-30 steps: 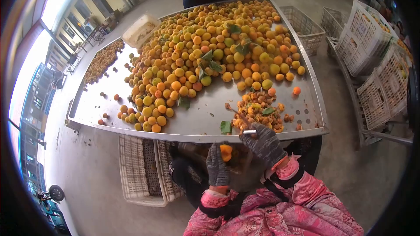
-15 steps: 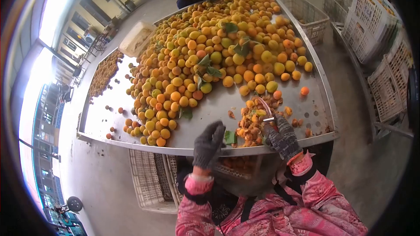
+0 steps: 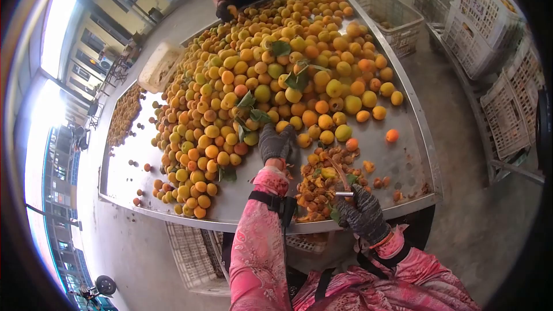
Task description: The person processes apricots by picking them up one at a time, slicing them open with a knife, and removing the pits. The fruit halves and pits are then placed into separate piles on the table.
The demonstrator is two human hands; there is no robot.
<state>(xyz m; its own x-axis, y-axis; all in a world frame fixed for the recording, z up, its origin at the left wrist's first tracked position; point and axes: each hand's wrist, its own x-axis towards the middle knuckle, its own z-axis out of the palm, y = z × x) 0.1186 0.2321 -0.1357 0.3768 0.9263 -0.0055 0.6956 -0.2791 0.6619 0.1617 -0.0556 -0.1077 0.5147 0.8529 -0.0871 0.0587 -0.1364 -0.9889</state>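
Note:
My left hand [image 3: 276, 145], in a dark grey knitted glove, reaches to the near edge of a heap of apricots [image 3: 230, 109]. Its fingers are apart, with the tips right at a yellow apricot [image 3: 282, 126]. My right hand [image 3: 364, 214], gloved alike, is closed round the handle of a small curved knife [image 3: 341, 174] with a shiny metal collar. The blade points away from me over a pile of split apricot pieces [image 3: 314, 196], close to the table's front edge. Green leaves [image 3: 260, 116] lie among the fruit beside my left hand.
The metal table [image 3: 242, 207] has a raised rim. At the far side, a person's gloved hand [image 3: 226, 11] touches the heap. Small brown stones [image 3: 124, 109] and a white tub [image 3: 161, 68] lie left. Plastic crates [image 3: 397, 37] stand right, another crate [image 3: 193, 259] below the front edge.
My left hand has moved forward from the table's front edge to the apricot heap. My right hand keeps the knife, slightly nearer me. The other person's gloved hand has come to the fruit.

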